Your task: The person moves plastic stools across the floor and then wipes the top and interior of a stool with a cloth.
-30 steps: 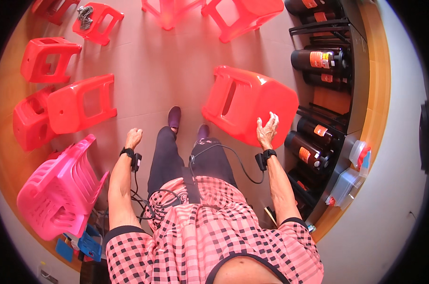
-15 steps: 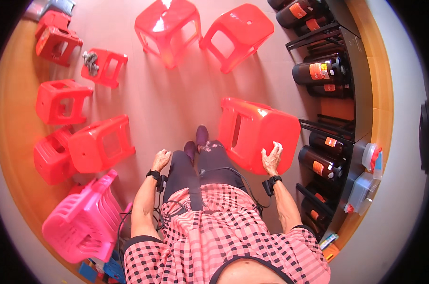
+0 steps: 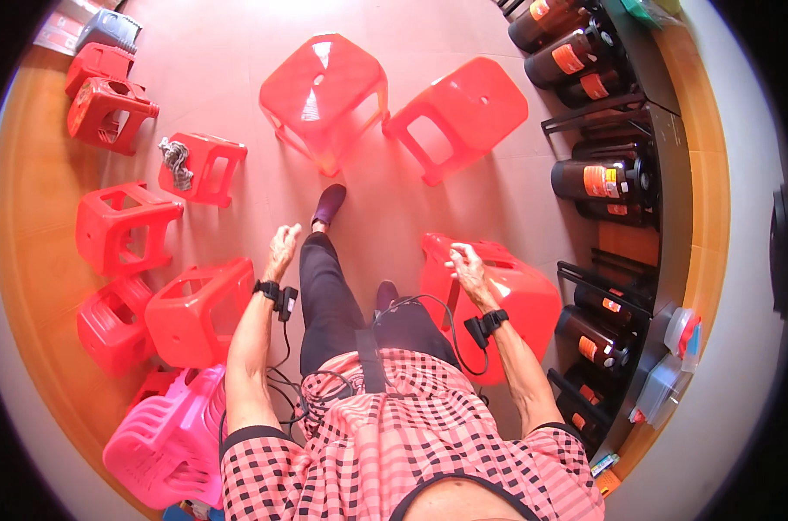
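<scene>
My left hand point(image 3: 282, 249) hangs in the air above the floor, loosely curled with its fingers slightly apart and nothing in it. Beyond it is a red plastic stool with a large square top point(image 3: 323, 87). My right hand point(image 3: 470, 267) is held out, fingers parted and bent, also holding nothing. Behind and below it a red stool point(image 3: 520, 295) lies tipped on its side, partly hidden by my forearm; touching cannot be made out. Another tilted red stool point(image 3: 476, 108) is ahead on the right. Black straps with small devices and cables sit on both wrists.
Several smaller red stools line the left wall, one of them point(image 3: 207, 169) with a grey cloth point(image 3: 177, 163) on it. Stacked pink plastic chairs point(image 3: 164, 443) stand at lower left. Along the right wall a black rack point(image 3: 668, 174) holds dark brown bottles point(image 3: 585, 181).
I have stepped forward, one foot now ahead of the other. The stools and rack have shifted down in view. Both hands have risen; my right hand has moved left across the tipped stool.
</scene>
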{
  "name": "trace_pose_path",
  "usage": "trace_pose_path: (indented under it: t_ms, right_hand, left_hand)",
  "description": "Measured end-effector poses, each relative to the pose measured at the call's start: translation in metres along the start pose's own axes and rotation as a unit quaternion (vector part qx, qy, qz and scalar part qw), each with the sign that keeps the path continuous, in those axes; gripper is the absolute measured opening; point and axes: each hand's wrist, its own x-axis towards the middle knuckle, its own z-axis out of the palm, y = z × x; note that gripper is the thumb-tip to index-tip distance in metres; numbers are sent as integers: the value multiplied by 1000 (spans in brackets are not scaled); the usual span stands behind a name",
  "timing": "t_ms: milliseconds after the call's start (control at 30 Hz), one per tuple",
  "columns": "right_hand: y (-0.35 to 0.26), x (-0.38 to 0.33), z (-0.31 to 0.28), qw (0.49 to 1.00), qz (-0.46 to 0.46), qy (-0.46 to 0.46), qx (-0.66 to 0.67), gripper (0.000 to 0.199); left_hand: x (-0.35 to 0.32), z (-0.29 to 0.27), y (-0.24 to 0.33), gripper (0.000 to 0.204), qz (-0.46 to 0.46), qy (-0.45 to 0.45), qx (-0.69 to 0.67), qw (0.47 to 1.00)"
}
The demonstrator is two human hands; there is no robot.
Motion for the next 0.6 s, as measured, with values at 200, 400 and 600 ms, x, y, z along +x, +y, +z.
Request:
trace_pose_path:
  t_ms: [200, 400, 600]
  right_hand:
    - [-78, 93, 81, 989, 91, -80, 90, 55]
    - [-117, 213, 156, 968, 141, -94, 187, 72]
    - [-127, 300, 185, 969, 189, -28, 160, 86]
  left_hand:
    - [152, -66, 37, 57, 60, 87, 154, 982]
    - [300, -94, 71, 54, 147, 36, 236, 960]
    - [364, -70, 130, 65, 9, -63, 131, 989]
